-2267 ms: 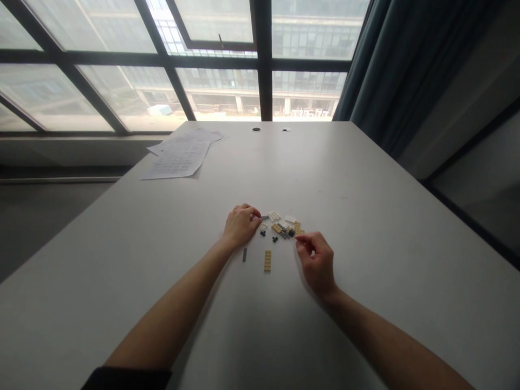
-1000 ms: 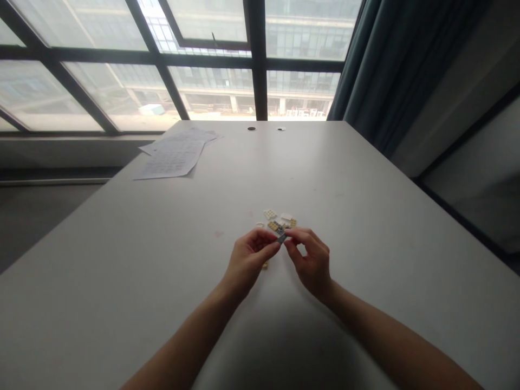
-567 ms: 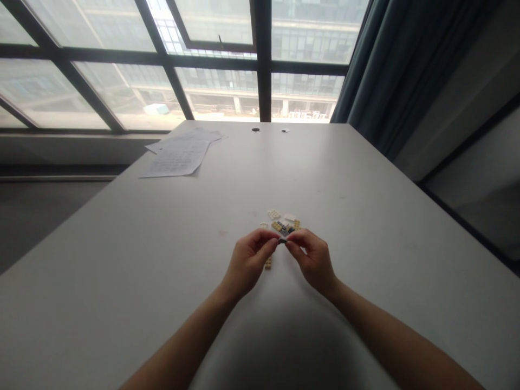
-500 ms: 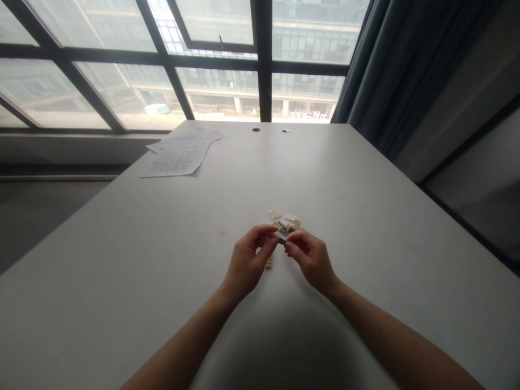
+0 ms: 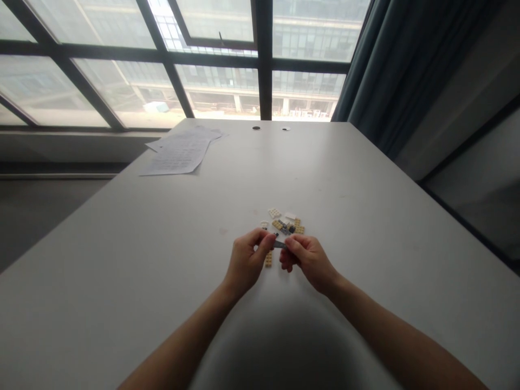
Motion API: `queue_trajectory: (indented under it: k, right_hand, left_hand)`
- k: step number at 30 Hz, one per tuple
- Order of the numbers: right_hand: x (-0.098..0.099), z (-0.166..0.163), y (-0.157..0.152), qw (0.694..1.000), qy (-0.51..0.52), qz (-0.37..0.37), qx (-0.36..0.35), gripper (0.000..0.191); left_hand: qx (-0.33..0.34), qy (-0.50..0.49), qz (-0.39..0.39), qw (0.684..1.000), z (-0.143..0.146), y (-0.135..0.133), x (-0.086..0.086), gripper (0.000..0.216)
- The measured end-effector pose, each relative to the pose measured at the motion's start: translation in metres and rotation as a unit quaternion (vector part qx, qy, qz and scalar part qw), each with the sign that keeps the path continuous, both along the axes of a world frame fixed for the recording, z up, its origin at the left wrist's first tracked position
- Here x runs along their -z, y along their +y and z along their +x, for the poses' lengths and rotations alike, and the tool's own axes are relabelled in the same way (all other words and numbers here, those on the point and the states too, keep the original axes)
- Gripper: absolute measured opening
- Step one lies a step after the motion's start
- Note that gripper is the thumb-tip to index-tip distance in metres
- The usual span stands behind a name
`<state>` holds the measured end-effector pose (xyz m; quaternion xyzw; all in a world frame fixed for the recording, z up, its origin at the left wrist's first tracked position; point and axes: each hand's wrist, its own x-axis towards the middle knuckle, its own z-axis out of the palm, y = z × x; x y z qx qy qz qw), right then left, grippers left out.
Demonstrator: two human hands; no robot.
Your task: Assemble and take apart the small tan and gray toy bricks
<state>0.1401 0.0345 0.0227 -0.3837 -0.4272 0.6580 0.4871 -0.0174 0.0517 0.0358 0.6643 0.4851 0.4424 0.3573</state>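
Between my two hands is a small grey toy-brick piece (image 5: 279, 245), pinched at both ends. My left hand (image 5: 251, 259) has thumb and fingers closed on its left end. My right hand (image 5: 311, 260) grips the other end between thumb and forefinger, its remaining fingers curled below. Just beyond my fingertips lies a small pile of bricks: a tan brick (image 5: 277, 224), grey and dark pieces (image 5: 286, 228), another tan brick (image 5: 299, 226) and a white studded plate (image 5: 274, 213). One tan strip (image 5: 268, 259) lies beside my left hand, partly hidden by it.
The white table (image 5: 365, 216) stretches away towards large windows. Printed paper sheets (image 5: 179, 154) lie at its far left. Two round cable holes (image 5: 256, 128) sit near the far edge, and a dark curtain (image 5: 377, 70) hangs at the right.
Both hands have drawn slightly down and the held grey piece has turned to show a narrow side. My right fingers have curled under, and more of the brick pile shows.
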Motion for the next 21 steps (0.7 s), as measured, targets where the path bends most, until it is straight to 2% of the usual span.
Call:
queue_trajectory:
  k: [4,6,11,13,15,17,19,21]
  right_hand:
    - [0.001,0.002,0.004,0.998,-0.049,0.025,0.026,0.039]
    - [-0.002,0.005,0.005,0.996,-0.065,0.034,0.041,0.039]
    - [-0.014,0.018,0.007,0.993,-0.098,0.063,-0.01,0.028]
    - [-0.015,0.025,0.007,0.989,-0.129,0.063,-0.027,0.025]
    - [-0.014,0.034,0.008,0.979,-0.19,0.063,-0.046,0.02]
    - [-0.01,0.042,0.009,0.946,-0.303,0.08,-0.08,0.014]
    - [-0.006,0.048,0.011,0.891,-0.428,0.111,-0.105,0.009]
    - [-0.003,0.05,0.013,0.839,-0.516,0.137,-0.107,0.007]
  left_hand:
    - [0.04,-0.009,-0.039,0.998,0.001,0.0,-0.001,0.033]
    - [0.04,0.018,-0.036,0.998,0.001,-0.001,-0.001,0.033]
    - [-0.005,0.141,0.059,0.988,0.004,-0.008,-0.001,0.031]
    - [0.018,0.181,0.099,0.978,0.004,-0.01,-0.001,0.032]
    - [0.05,0.255,0.145,0.955,0.004,-0.01,-0.001,0.032]
    - [0.062,0.355,0.196,0.912,0.003,-0.009,0.0,0.029]
    - [0.072,0.436,0.238,0.865,0.003,-0.008,0.003,0.026]
    - [0.12,0.473,0.264,0.832,0.005,-0.009,0.007,0.02]
